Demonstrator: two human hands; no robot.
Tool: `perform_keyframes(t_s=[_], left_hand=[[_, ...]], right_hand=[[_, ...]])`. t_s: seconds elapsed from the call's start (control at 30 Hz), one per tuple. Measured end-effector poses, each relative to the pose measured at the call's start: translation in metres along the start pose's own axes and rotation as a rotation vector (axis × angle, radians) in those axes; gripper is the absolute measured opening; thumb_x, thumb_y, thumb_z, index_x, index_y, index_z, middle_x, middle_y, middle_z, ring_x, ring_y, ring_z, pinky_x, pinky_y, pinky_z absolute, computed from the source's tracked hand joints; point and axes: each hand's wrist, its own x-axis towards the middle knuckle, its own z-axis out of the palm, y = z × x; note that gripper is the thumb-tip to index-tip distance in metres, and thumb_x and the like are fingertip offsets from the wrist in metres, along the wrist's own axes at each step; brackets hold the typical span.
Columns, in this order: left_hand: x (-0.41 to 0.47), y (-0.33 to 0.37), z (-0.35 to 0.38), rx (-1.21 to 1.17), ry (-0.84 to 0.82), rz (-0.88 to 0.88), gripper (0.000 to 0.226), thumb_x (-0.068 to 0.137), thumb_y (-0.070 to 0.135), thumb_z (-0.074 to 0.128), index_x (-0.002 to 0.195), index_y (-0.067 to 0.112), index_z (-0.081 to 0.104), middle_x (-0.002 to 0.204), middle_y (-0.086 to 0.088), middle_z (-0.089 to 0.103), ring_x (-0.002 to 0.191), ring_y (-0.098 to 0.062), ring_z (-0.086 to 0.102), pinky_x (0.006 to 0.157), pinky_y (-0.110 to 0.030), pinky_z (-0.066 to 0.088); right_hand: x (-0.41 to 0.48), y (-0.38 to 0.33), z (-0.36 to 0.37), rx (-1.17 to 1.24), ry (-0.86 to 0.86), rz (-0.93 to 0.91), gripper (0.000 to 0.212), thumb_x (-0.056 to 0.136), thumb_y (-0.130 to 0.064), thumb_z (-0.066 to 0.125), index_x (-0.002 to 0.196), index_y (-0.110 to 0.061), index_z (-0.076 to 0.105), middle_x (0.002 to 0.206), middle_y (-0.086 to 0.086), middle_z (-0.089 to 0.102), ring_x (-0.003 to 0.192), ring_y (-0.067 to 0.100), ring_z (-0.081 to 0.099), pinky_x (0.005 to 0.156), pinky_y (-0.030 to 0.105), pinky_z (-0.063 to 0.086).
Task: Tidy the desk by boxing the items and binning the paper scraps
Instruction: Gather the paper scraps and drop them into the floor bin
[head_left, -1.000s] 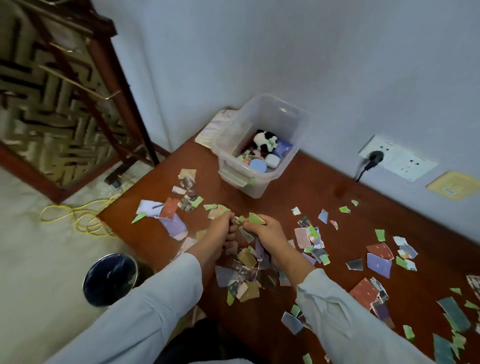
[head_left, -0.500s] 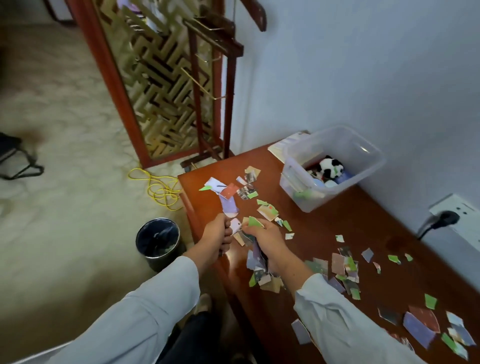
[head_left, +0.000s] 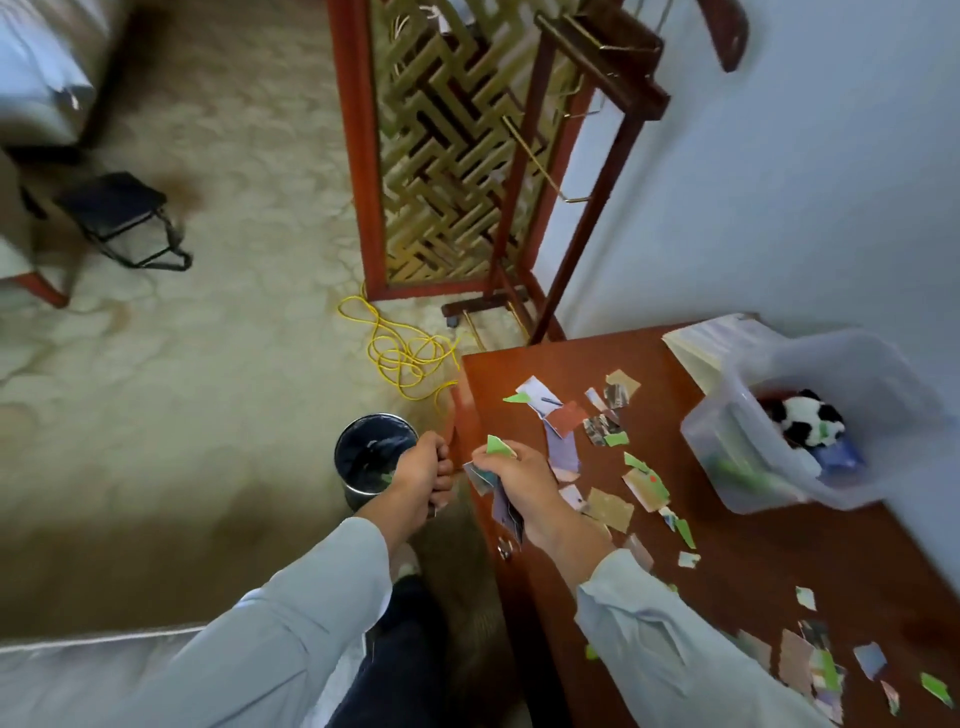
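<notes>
1. Head view showed us a person in pale grey sleeves at the left end of a reddish-brown wooden desk (head_left: 753, 571).
2. We saw the right hand (head_left: 524, 486) curled round a bunch of torn paper scraps (head_left: 500, 501), with 1 green piece sticking up from the top of the grip and more hanging below the fingers.
3. That hand hovered at the desk's left edge, just beside the left hand (head_left: 423, 475).
4. We saw the left hand curled into a tight fist off the desk. A pale sliver of paper poked out under its fingers, though we could not tell how much it gripped.
5. A round dark metal bin (head_left: 358, 491) stood on the carpet just left of that fist, and the fist overlapped its right rim in our view.
6. Loose coloured scraps (head_left: 644, 483) lay scattered across the desktop, some near the corner and others far to the right.
7. A clear plastic storage box (head_left: 769, 483) sat on the desk by the wall, with a black-and-white panda plush (head_left: 802, 418) inside it.
8. A coiled yellow cable (head_left: 405, 358) lay on the floor beyond the bin.
</notes>
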Motion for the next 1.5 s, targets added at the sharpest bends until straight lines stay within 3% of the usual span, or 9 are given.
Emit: perform_keyframes(t_s=[0.13,0.4,0.7,0.83,1.07,1.17,1.3,1.4,1.5], left_hand=[[0.051,0.032,-0.032,-0.058,0.066,-0.050,0.031,0.091,0.020,0.038,0.060,0.020,0.035,0.046,0.006,0.028,0.033,-0.008,0.019,0.034,-0.012,0.013],[0.191,0.077,-0.111,-0.144,0.228,-0.212,0.030,0.091,0.020,0.039,0.061,0.021,0.036,0.048,0.006,0.029,0.035,-0.009,0.019,0.035,-0.013,0.013],[0.358,0.017,-0.183,-0.164,0.281,-0.422,0.037,0.098,0.028,0.043,0.062,0.020,0.047,0.047,0.006,0.039,0.035,-0.007,0.029,0.035,-0.016,0.022],[0.418,-0.016,-0.206,-0.209,0.315,-0.450,0.047,0.100,0.041,0.040,0.062,0.018,0.053,0.049,0.004,0.043,0.039,-0.008,0.034,0.035,-0.016,0.026],[0.483,-0.047,-0.222,-0.319,0.373,-0.448,0.049,0.100,0.051,0.035,0.091,0.011,0.062,0.072,-0.004,0.057,0.059,-0.015,0.050,0.052,-0.026,0.043],[0.499,-0.051,-0.225,-0.420,0.329,-0.422,0.054,0.098,0.056,0.034,0.121,0.013,0.057,0.104,-0.010,0.063,0.094,-0.024,0.062,0.083,-0.042,0.054],[0.501,-0.050,-0.226,-0.285,0.295,-0.442,0.065,0.094,0.066,0.027,0.146,0.029,0.037,0.150,-0.005,0.039,0.139,-0.030,0.035,0.111,-0.053,0.029],[0.494,-0.049,-0.223,-0.257,0.302,-0.446,0.065,0.094,0.067,0.025,0.149,0.032,0.031,0.156,-0.003,0.030,0.143,-0.031,0.027,0.114,-0.053,0.023],[0.481,-0.048,-0.214,-0.221,0.306,-0.445,0.065,0.095,0.065,0.024,0.149,0.029,0.032,0.156,-0.004,0.031,0.143,-0.030,0.028,0.114,-0.052,0.023]], right_hand=[[0.052,-0.020,0.045,0.004,-0.032,0.024,0.005,0.082,-0.008,0.071,0.080,-0.012,0.068,0.078,0.007,0.065,0.079,0.021,0.063,0.075,0.032,0.049],[0.197,-0.027,0.142,-0.117,-0.065,0.210,0.003,0.085,-0.006,0.066,0.082,-0.007,0.065,0.076,0.012,0.058,0.069,0.021,0.053,0.061,0.027,0.040],[0.368,0.076,0.193,-0.219,0.054,0.423,0.011,0.086,-0.007,0.064,0.076,-0.012,0.062,0.062,0.003,0.055,0.053,0.012,0.050,0.045,0.017,0.039],[0.425,0.127,0.206,-0.271,0.044,0.485,0.006,0.088,-0.015,0.064,0.085,-0.011,0.061,0.068,0.002,0.056,0.059,0.013,0.051,0.053,0.022,0.038],[0.488,0.178,0.222,-0.271,0.083,0.608,0.022,0.093,-0.014,0.058,0.072,-0.007,0.054,0.061,0.008,0.056,0.053,0.013,0.049,0.043,0.016,0.040],[0.502,0.187,0.227,-0.253,0.097,0.637,0.030,0.093,-0.019,0.058,0.065,-0.010,0.051,0.040,0.003,0.053,0.044,0.013,0.048,0.044,0.021,0.038],[0.507,0.187,0.229,-0.084,0.088,0.732,0.023,0.086,-0.037,0.065,0.085,-0.015,0.058,0.080,0.008,0.065,0.064,0.021,0.056,0.068,0.032,0.053],[0.504,0.185,0.222,0.003,0.102,0.770,0.020,0.089,-0.036,0.060,0.095,-0.018,0.054,0.100,0.004,0.053,0.097,0.023,0.048,0.103,0.050,0.038],[0.492,0.181,0.217,0.037,0.118,0.762,0.039,0.089,-0.034,0.060,0.124,-0.019,0.053,0.125,0.003,0.048,0.119,0.025,0.044,0.100,0.049,0.037]])
